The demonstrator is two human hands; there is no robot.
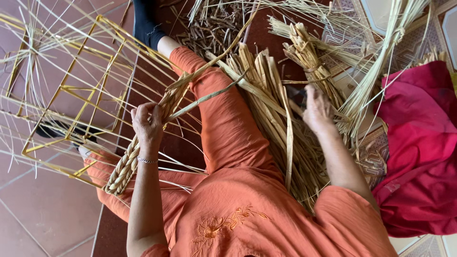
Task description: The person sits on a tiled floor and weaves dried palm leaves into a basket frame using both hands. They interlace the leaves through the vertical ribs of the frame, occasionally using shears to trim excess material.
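Head view: my left hand (147,124) is closed tight around a plaited straw braid (127,164), which runs down across my orange trouser leg (223,128), loose strands fanning up from the fist. My right hand (316,110) reaches into the pile of flat dried straw (273,109); fingers curled on strands, grip unclear. Yellow wire frame (81,102) stands left, red cloth (419,147) right.

The yellow wire frame (71,90) is cut off at nine o'clock; the right hand's (318,110) fingertips are hidden among dried straw strands (271,104).
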